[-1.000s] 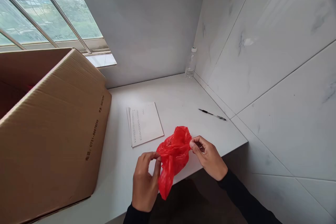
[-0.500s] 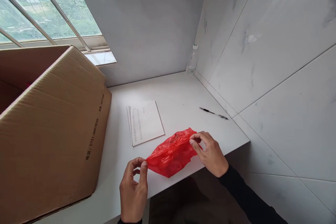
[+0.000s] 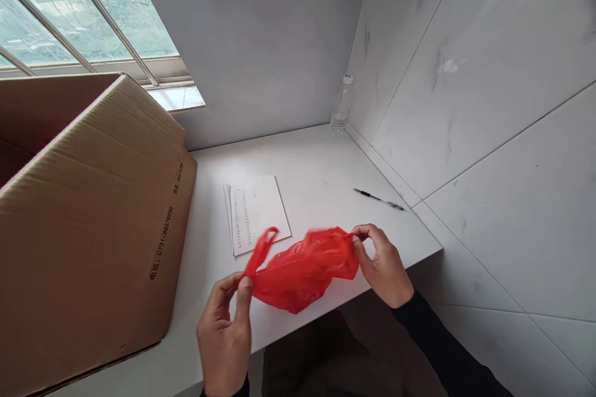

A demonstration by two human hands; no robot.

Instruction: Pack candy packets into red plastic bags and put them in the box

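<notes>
A thin red plastic bag is stretched between my two hands over the front edge of the white table. My left hand pinches its left end between thumb and fingers, and a loop of the bag like a handle sticks up beside the fingertips. At the right end, my right hand pinches a corner of the bag. Behind the bag lies a printed booklet, its lower right corner close to the red plastic.
A large open cardboard box takes up the left side of the table. Near the right wall lies a black pen. In the back corner a clear plastic bottle stands upright. Metal bars cross the window.
My hands have moved a little farther apart, pulling the bag wider. A handle-like loop now stands up at the left end, by my left fingers.
</notes>
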